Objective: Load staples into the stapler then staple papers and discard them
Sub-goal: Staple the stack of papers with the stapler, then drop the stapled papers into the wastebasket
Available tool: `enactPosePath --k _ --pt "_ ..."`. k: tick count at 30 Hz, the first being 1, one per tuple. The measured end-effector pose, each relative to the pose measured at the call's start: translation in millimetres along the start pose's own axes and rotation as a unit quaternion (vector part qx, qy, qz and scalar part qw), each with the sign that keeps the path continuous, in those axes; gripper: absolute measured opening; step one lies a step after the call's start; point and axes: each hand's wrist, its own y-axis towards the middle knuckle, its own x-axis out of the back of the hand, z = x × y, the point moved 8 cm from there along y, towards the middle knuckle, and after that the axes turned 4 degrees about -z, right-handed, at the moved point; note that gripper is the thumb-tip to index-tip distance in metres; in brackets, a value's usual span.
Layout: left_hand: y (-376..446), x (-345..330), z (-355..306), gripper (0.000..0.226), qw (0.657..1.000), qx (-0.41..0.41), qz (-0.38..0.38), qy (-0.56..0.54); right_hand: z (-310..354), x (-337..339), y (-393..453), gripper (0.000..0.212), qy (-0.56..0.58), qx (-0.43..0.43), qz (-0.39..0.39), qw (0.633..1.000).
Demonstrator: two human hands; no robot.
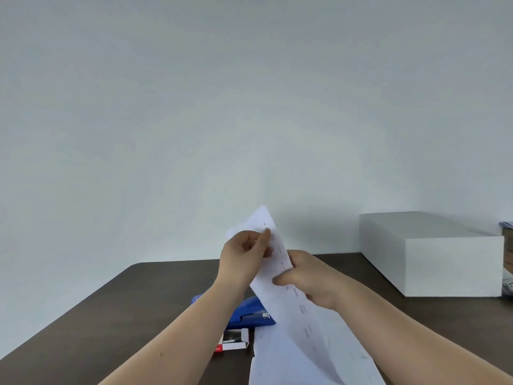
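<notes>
Both my hands hold up a strip of white papers point(280, 298) above the dark table point(111, 307). A row of staples runs along the strip's length. My left hand point(244, 257) pinches the upper end between thumb and fingers. Lower down, my right hand point(308, 279) grips the strip's right edge. The blue stapler point(249, 312) lies on the table under the papers, partly hidden by my left forearm. A small open staple box point(234, 340), white and red, sits just in front of the stapler.
A large white rectangular box point(433, 254) stands at the right back of the table against the wall. Some items point(508, 268) show at the far right edge, cut off. More white paper point(277, 365) lies at the bottom centre.
</notes>
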Motion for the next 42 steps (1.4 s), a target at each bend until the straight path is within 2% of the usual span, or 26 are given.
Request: enactPosePath --k 3,5,8,10,12,14,16,25,28,30,32,34,36,38,40,42 --pt "3 20 11 0.02 0.996 -0.003 -0.087 0.002 -6 22 -4 0.022 0.069 -0.001 -0.042 0.997" --pt "9 36 29 0.027 0.99 0.035 -0.134 -0.012 -12 35 -8 0.019 0.13 -0.008 -0.049 0.99" --pt "15 41 59 0.06 0.986 0.123 -0.109 -0.032 -19 49 -10 0.019 0.188 -0.011 -0.066 0.98" --pt "15 40 71 0.07 0.982 0.165 -0.08 -0.04 -23 55 -9 0.019 0.205 -0.016 -0.076 0.976" --pt "15 38 75 0.061 0.984 0.169 -0.05 -0.034 -26 61 -8 0.019 0.206 -0.018 -0.083 0.975" --pt "14 36 72 0.029 0.986 0.15 -0.047 -0.047 -31 65 -7 0.02 0.208 -0.019 -0.09 0.974" --pt "13 35 69 0.012 0.986 0.14 -0.053 -0.069 -37 68 -6 0.019 0.209 -0.024 -0.097 0.973" --pt "4 12 62 0.027 0.985 0.146 0.027 -0.09 -57 90 -17 0.026 0.256 -0.046 -0.119 0.958" --pt "-5 5 52 0.028 0.981 0.15 0.04 -0.112 -53 104 -26 0.044 0.259 -0.02 -0.145 0.955" --pt "-14 -1 42 0.033 0.982 0.144 0.047 -0.114 -47 114 -40 0.067 0.192 -0.001 -0.191 0.963" --pt "-25 -8 27 0.041 0.983 0.132 0.058 -0.114 -30 126 -62 0.079 0.046 0.042 -0.261 0.963" --pt "-38 -16 12 0.053 0.984 0.121 0.07 -0.111 -5 132 -87 0.08 -0.147 0.12 -0.317 0.929" --pt "-50 -25 -4 0.061 0.985 0.109 0.083 -0.107 13 121 -105 0.091 -0.293 0.157 -0.276 0.902" --pt "-64 -38 -22 0.055 0.985 0.094 0.101 -0.102 19 101 -120 0.107 -0.373 0.152 -0.169 0.9" --pt "-79 -51 -38 0.048 0.984 0.081 0.122 -0.098 17 82 -138 0.107 -0.444 0.131 -0.085 0.882" --pt "-96 -65 -50 0.045 0.983 0.069 0.145 -0.091 12 81 -155 0.095 -0.467 0.117 -0.097 0.871"
